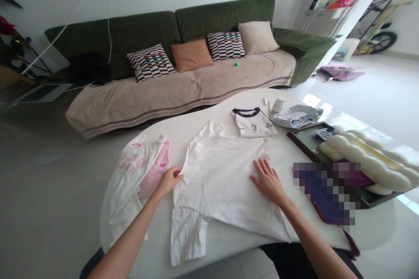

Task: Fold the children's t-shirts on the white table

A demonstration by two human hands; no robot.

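A white short-sleeved T-shirt (225,178) lies spread on the white table, its hem to the right and one sleeve toward me. My left hand (170,180) pinches the shirt's left edge between thumb and fingers. Flat on the fabric near the hem rests my right hand (266,178), fingers stretched out. Left of the shirt lie a white long-sleeved top with a pink print (131,165) and a pink garment (159,170) partly under it. Beyond the shirt sits a folded white jersey (253,123) with a dark collar.
On the right stand a dark-rimmed tray (303,146) with a puffy cream tissue box (366,152) and a blurred-out blue item (327,192). A grey-white packet (297,116) lies behind. Past the table (153,128) is a green sofa (222,13) with several cushions.
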